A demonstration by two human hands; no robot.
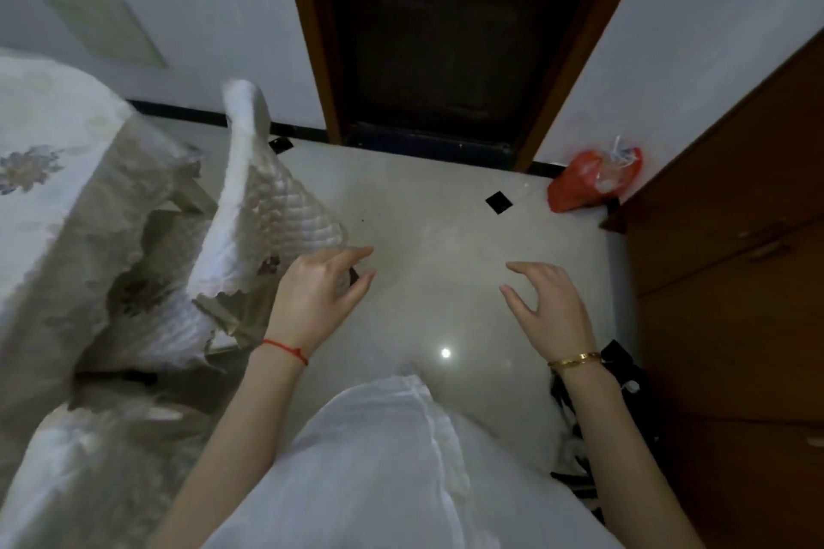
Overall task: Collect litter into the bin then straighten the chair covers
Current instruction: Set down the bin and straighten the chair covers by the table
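Both hands, left [312, 294] and right [550, 308], hover empty.

Dim, cool, greyish indoor light throughout. One small bright glare spot [445, 353] on the glossy floor [437, 236], mirrored from a lamp overhead, with a faint sheen spread around it. Near black inside the doorway [441, 36], no detail readable. Soft, weak shadows under the chair cover [263, 210] and the tablecloth [53, 174]. Overall softness and smearing, blocky at cloth edges; strongest blur at lower left. Strong wide-angle bending: door frame and cabinet [735, 281] leaning outward toward the edges
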